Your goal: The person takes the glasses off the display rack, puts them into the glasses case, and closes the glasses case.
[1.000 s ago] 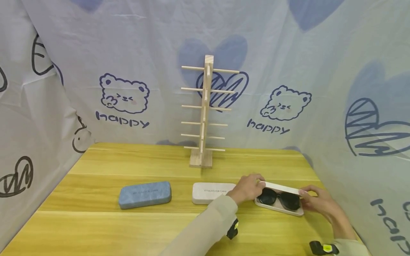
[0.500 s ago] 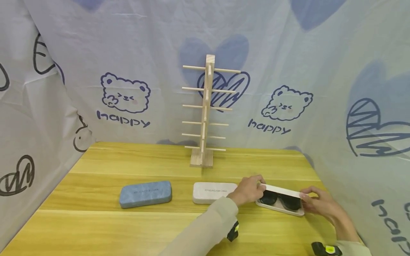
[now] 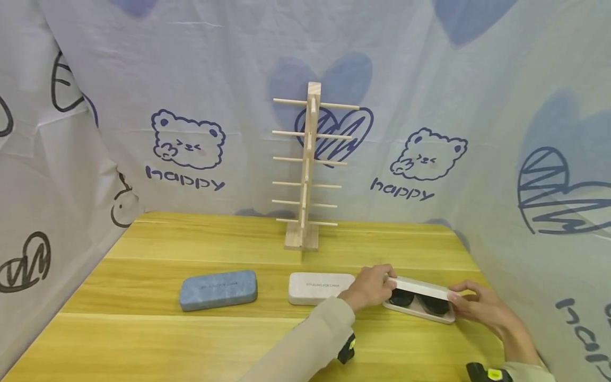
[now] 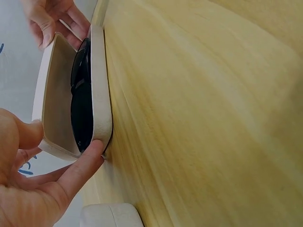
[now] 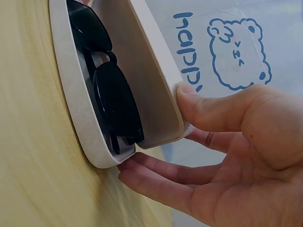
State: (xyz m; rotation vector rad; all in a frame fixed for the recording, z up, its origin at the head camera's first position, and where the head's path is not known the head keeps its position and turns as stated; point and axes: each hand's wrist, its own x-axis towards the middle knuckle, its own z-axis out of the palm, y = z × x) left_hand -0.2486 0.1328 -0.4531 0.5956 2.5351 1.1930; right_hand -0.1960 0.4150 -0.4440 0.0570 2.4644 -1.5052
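A white glasses case (image 3: 419, 315) lies at the right of the table with its lid (image 5: 158, 52) partly raised. Black sunglasses (image 5: 118, 99) sit folded inside, shaded by the lid in the head view. At the case's left end my left hand (image 3: 369, 286) grips it, the thumb on the lid's edge and a finger (image 4: 85, 163) touching the base. My right hand (image 3: 482, 306) holds the other end, its thumb (image 5: 208, 111) on the lid's rim and its lower fingers against the end of the base.
A second white glasses case (image 3: 317, 289), closed, lies just left of my left hand, partly behind it. Farther left is a closed blue glasses case (image 3: 218, 290). A wooden rack with pegs (image 3: 307, 164) stands at the back, before a patterned cloth (image 3: 248, 53).
The lid has come down part of the way, covering more of the sunglasses. Both hands have stayed at the ends of the case, moving slightly with the lid.
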